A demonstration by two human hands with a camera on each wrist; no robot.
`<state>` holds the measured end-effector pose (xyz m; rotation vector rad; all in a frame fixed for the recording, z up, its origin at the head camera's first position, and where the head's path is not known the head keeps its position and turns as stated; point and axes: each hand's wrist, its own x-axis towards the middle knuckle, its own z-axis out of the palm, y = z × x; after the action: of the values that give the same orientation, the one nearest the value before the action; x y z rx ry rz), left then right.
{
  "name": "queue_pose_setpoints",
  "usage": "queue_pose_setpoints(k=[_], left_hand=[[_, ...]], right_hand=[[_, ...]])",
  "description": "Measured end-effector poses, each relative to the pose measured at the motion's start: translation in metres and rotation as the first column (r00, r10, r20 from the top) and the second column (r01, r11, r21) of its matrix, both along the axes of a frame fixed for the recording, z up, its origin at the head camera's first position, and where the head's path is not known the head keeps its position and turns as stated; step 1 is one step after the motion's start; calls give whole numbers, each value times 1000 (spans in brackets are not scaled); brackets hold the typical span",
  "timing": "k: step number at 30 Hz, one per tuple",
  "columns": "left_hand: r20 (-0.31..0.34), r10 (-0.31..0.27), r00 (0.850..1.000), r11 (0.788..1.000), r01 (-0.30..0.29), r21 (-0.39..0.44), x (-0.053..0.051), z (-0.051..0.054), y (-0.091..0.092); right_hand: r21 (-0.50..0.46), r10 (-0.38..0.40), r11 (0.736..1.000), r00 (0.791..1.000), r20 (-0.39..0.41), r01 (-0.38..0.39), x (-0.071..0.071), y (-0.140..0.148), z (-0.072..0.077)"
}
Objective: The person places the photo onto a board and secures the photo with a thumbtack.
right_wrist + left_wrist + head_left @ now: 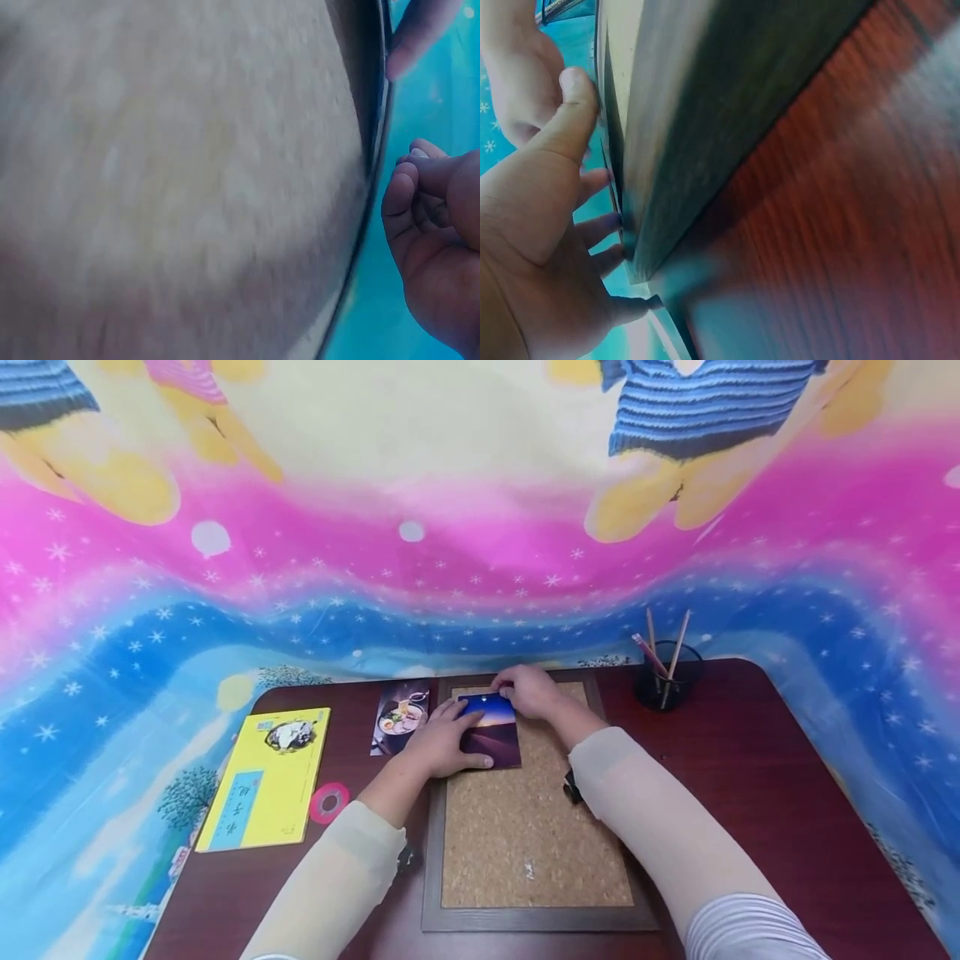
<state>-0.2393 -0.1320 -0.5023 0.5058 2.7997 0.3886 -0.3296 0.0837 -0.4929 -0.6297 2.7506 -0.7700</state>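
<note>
A photo (491,735) of a dark road under a blue and orange sky lies on the upper left part of a framed cork board (536,818). My left hand (442,745) rests on its left side, fingers spread and thumb along the lower edge. A tiny whitish thing, too small to identify, shows near the photo's top edge. Close to the top right corner, my right hand (528,692) has curled fingers, with thumb and forefinger together. Whatever may be between these fingertips is hidden; the right wrist view shows the curled hand (442,232) beside the board's edge.
Small clear pieces (529,869) lie low on the cork. To the left are a ramen photo (401,717), a pink tape roll (329,803) and a yellow book (281,781). A black pencil cup (660,689) stands back right, before a patterned cloth (480,568).
</note>
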Motion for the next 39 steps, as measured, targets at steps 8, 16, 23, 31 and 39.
queue_pose_setpoints(k=[8,16,23,31,39], left_hand=[[-39,-25,999,999,26,20,1,-1,-4],[-90,-3,996,995,12,103,6,-6,-11],[-118,42,992,978,-16,208,11,-6,-21],[-164,144,976,949,-89,301,10,-13,-33],[-123,201,972,943,-157,295,8,-9,-40]], right_hand=[[31,53,998,994,-97,-50,19,30,16],[1,52,999,983,-175,-53,40,63,22],[-16,64,997,966,-250,-70,55,91,23],[-41,53,997,956,-288,-67,73,120,21],[-64,-4,998,972,-234,-11,83,164,16]])
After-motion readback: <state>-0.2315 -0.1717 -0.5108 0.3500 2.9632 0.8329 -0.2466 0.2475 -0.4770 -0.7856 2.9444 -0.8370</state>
